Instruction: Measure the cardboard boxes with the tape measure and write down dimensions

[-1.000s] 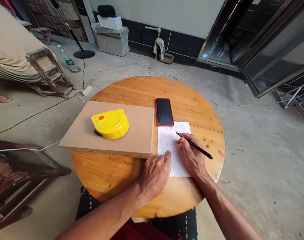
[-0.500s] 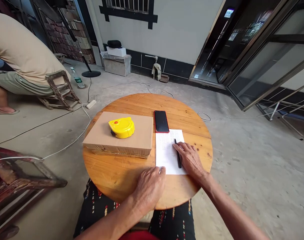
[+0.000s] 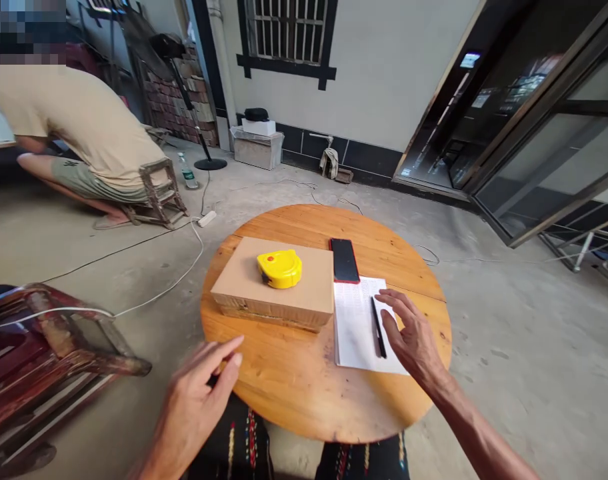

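My left hand (image 3: 199,393) is raised at the near left edge of the round wooden table (image 3: 279,380), thumb and fingers apart with nothing held. Over the right side of the white paper (image 3: 354,327) hovers my right hand (image 3: 409,330), its fingers spread and curved. Just left of that hand, a black pen (image 3: 379,328) lies on the paper. A yellow tape measure (image 3: 280,269) rests on top of the closed cardboard box (image 3: 274,303), which stands on the table beside the paper. The dark phone with a red edge (image 3: 345,260) lies behind the paper.
A person in a beige shirt (image 3: 94,133) sits on a small wooden chair (image 3: 159,197) at the left. A reddish wooden chair (image 3: 84,353) stands nearer. White cable (image 3: 159,293) runs across the floor. A glass door (image 3: 549,153) stands at the right.
My left hand has lifted off the table and moved left, its fingers opening. My right hand has risen from beside the pen and spread. The view has shifted left and up.
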`<action>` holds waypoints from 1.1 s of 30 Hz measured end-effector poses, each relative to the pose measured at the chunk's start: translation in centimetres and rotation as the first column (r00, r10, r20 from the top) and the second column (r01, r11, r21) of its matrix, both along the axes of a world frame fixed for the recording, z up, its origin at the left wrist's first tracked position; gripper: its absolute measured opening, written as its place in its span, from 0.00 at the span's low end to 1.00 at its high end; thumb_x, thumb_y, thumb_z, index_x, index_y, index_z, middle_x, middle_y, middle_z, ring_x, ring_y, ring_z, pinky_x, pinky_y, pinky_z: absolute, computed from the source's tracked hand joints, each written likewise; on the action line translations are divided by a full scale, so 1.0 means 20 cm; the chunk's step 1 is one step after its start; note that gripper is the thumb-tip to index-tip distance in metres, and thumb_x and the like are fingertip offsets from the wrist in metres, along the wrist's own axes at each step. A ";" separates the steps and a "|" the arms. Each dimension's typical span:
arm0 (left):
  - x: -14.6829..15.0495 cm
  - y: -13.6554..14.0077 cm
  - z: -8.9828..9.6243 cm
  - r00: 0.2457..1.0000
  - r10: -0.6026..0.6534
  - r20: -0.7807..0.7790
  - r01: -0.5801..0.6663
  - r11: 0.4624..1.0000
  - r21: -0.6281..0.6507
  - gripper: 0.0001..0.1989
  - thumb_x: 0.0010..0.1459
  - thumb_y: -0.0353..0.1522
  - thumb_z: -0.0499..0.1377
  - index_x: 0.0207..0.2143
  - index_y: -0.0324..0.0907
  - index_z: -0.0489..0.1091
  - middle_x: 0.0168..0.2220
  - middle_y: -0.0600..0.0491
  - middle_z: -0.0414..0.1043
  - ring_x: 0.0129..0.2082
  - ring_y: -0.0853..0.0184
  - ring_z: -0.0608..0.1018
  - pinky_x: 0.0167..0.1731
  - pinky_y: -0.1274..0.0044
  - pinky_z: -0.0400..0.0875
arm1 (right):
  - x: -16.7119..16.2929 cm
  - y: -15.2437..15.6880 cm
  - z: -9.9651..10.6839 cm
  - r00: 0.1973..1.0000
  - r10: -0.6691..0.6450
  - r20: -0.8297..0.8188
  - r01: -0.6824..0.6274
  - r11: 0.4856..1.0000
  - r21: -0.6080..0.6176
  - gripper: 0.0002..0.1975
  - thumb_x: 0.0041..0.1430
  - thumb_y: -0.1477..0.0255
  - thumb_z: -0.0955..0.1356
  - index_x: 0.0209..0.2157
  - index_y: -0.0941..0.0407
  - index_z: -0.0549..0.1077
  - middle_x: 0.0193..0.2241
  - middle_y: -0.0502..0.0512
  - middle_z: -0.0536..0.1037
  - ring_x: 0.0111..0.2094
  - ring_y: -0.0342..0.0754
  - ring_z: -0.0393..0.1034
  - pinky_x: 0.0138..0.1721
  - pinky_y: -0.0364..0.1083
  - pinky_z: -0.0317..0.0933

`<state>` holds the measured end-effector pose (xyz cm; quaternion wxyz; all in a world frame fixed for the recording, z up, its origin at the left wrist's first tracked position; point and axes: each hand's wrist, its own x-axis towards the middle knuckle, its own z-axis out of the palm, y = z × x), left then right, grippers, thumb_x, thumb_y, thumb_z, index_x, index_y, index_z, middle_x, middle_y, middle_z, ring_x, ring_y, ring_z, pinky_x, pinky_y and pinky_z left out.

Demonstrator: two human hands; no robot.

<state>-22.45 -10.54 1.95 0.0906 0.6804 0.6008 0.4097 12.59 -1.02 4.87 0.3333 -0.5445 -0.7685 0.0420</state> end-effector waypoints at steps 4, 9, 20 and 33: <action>-0.10 0.12 0.12 0.964 0.217 0.156 -0.226 0.973 0.040 0.16 0.62 0.39 0.55 0.49 0.43 0.71 0.40 0.52 0.71 0.36 0.66 0.74 0.40 0.75 0.69 | -0.30 0.05 0.20 0.984 0.163 -0.071 -0.165 0.986 -0.022 0.14 0.63 0.69 0.63 0.49 0.52 0.71 0.53 0.60 0.71 0.53 0.54 0.68 0.50 0.55 0.67; -0.11 0.34 0.13 0.902 0.257 0.348 -0.246 0.966 -0.077 0.25 0.59 0.43 0.55 0.55 0.40 0.66 0.54 0.44 0.67 0.47 0.60 0.73 0.47 0.68 0.69 | -0.67 0.20 0.30 0.955 0.289 0.058 -0.282 0.953 -0.108 0.33 0.56 0.60 0.68 0.61 0.58 0.60 0.61 0.69 0.61 0.61 0.63 0.57 0.57 0.62 0.58; -0.06 0.41 0.16 0.784 0.144 0.604 0.006 0.971 -0.239 0.28 0.60 0.43 0.52 0.59 0.39 0.63 0.55 0.45 0.71 0.53 0.56 0.73 0.53 0.68 0.66 | -0.61 0.11 0.32 0.647 -0.011 -0.762 -0.243 0.945 -0.220 0.28 0.51 0.56 0.70 0.53 0.51 0.69 0.49 0.57 0.75 0.47 0.57 0.70 0.47 0.56 0.64; 0.00 0.08 -0.27 0.776 0.355 0.522 -0.263 0.934 -0.244 0.31 0.54 0.44 0.60 0.58 0.41 0.63 0.52 0.44 0.73 0.53 0.55 0.74 0.52 0.67 0.69 | -0.50 -0.17 0.13 0.023 -0.327 -0.945 -0.293 0.901 -0.319 0.19 0.53 0.59 0.70 0.46 0.51 0.77 0.48 0.56 0.77 0.46 0.56 0.74 0.47 0.55 0.69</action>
